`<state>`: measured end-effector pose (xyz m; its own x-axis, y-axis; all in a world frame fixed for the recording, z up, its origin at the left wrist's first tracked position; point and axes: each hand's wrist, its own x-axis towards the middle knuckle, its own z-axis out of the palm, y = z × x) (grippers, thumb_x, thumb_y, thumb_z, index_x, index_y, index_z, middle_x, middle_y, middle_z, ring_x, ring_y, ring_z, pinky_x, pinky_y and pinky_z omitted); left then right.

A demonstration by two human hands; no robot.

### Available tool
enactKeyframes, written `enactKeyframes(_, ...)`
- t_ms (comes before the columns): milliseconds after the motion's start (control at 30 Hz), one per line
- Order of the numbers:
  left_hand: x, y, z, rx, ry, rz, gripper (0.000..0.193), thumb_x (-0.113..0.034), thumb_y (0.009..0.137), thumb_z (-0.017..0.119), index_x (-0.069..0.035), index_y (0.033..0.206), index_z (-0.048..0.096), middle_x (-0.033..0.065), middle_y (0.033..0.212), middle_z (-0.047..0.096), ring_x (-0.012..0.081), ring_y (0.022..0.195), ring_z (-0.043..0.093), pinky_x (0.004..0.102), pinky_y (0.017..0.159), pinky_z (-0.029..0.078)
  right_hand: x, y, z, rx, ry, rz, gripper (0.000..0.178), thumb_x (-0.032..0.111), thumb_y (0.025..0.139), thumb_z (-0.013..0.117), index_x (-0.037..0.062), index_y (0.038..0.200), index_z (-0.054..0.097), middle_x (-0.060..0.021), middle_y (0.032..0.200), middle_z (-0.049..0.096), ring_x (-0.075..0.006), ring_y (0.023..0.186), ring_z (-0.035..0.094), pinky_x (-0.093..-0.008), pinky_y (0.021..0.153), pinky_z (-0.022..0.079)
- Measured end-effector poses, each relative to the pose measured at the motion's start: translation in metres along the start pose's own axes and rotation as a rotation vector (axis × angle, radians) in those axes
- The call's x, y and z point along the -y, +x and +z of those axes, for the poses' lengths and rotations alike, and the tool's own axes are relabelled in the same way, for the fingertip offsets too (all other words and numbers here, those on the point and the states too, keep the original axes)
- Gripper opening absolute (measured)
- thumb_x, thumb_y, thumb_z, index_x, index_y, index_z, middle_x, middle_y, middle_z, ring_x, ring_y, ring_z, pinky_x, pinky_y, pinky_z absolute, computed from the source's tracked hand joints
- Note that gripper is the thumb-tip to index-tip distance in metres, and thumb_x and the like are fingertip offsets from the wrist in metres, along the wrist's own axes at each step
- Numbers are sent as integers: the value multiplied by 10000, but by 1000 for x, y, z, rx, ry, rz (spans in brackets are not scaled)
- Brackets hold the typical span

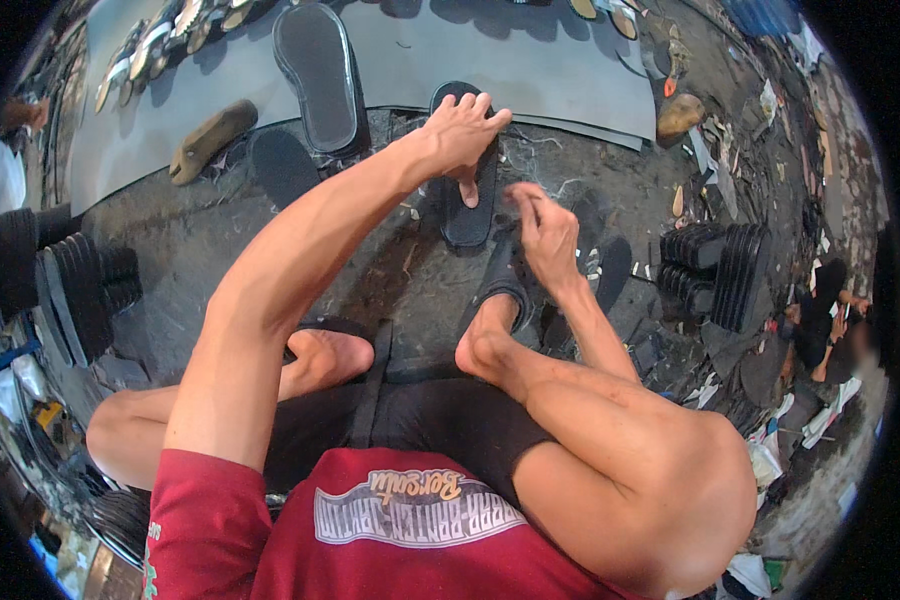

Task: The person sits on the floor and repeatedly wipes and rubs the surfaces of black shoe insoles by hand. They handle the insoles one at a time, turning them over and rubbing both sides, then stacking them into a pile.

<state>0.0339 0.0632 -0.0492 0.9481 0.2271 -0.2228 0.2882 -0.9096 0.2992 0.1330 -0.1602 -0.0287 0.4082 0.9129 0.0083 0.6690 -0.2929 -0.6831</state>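
Note:
A black sandal sole (467, 225) lies lengthwise on the dark ground in front of me. My left hand (463, 138) reaches across its upper part, fingers stretched out and spread, the thumb pressed down on its surface. To the right of that sole hovers my right hand (550, 235). Its fingers are curled with the thumb and index finger close together, and I cannot make out whether anything small is between them. A larger stack of black soles (317, 85) lies up and to the left, partly over a grey sheet. Beside it is a dark loose sole (282, 165).
A wooden foot form (210, 142) lies on the grey sheet's (200, 105) near edge. Finished sandals (150, 50) line its far side. Stacked black soles stand at left (75, 300) and right (715, 275). Scraps litter the right side, where another person (820, 315) is partly visible.

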Motion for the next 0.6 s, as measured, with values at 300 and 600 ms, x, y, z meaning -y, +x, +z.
enactKeyframes(300,-70,-102,82,-804,-668,-347,1438,-320,641,1033,24,1738,170,292,1666,353,480,1540,357,593,1302,301,-19,6,43,-153,120,105,349,346,1166,607,12,1255,649,-97,849,618,-277,768,616,-414,792,549)
enactKeyframes(600,-124,-91,135,-740,-775,-588,1369,-261,725,1001,75,1739,144,325,1793,245,497,1697,174,612,1393,134,19,24,64,-130,-51,253,865,359,771,970,-54,1388,527,-273,1297,610,-458,1178,663,-530,1034,559)
